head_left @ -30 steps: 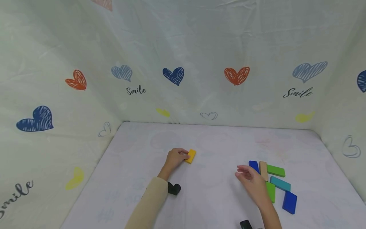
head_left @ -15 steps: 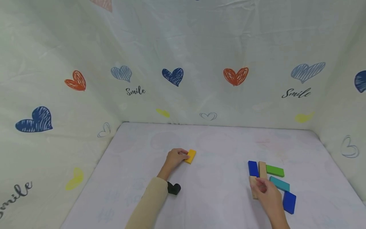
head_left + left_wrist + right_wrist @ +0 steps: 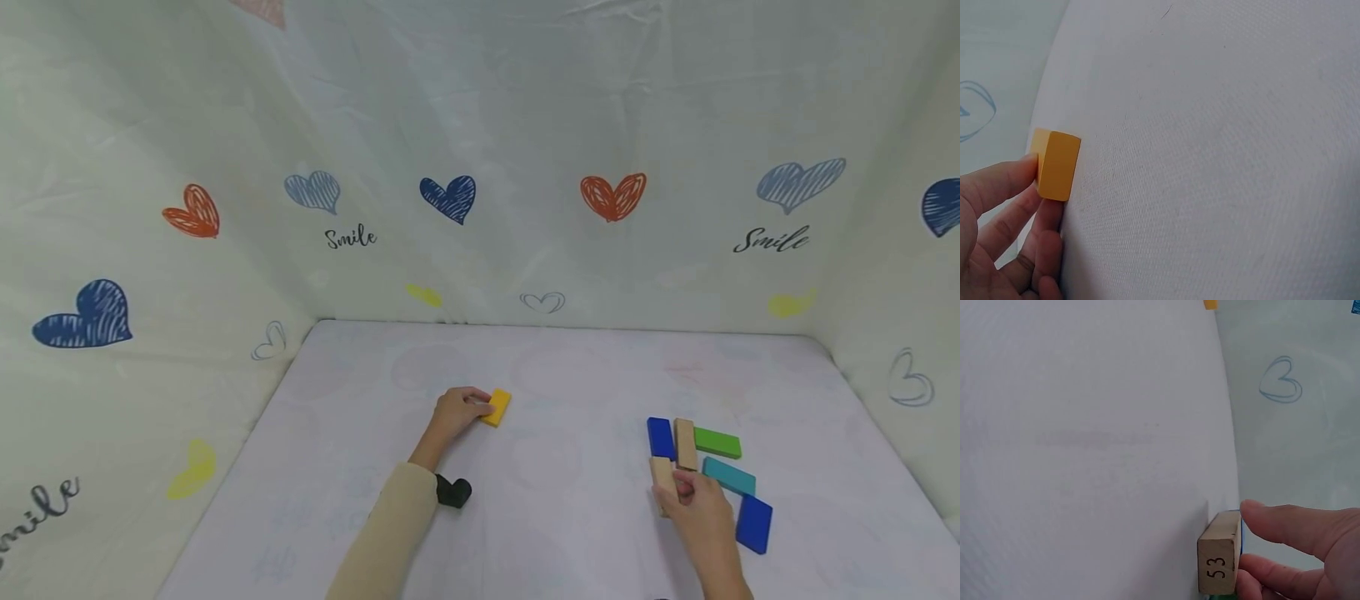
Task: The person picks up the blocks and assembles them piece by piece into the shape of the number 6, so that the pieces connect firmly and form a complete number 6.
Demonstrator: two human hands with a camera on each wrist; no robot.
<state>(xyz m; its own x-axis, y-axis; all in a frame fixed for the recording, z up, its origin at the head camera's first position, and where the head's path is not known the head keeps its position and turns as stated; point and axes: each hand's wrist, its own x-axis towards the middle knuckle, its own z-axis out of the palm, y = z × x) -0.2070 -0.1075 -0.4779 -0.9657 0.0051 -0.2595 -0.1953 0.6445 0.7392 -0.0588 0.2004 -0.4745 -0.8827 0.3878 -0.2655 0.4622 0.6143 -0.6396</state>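
Observation:
My left hand [image 3: 456, 411] pinches a yellow block [image 3: 498, 407] on the white tabletop. In the left wrist view the thumb lies against one face of the yellow block [image 3: 1060, 165], with the fingers below it. Over on the right, my right hand [image 3: 703, 510] pinches a plain wooden block [image 3: 662, 472], its thumb across the block and its index finger by the right edge. The right wrist view shows the number 53 on the end of this wooden block [image 3: 1217, 565], thumb and fingertips right at it. My right hand hides a green block beneath it.
Around my right hand lie a blue block [image 3: 661, 437], another wooden block [image 3: 686, 443], a green block [image 3: 717, 442], a teal block [image 3: 729, 475] and a second blue block [image 3: 754, 523]. A heart-printed sheet [image 3: 525, 108] walls the table's back and sides.
My right hand has moved right and down from beside the blocks onto the near wooden block, and its fingers have closed in. The left hand stays at the yellow block.

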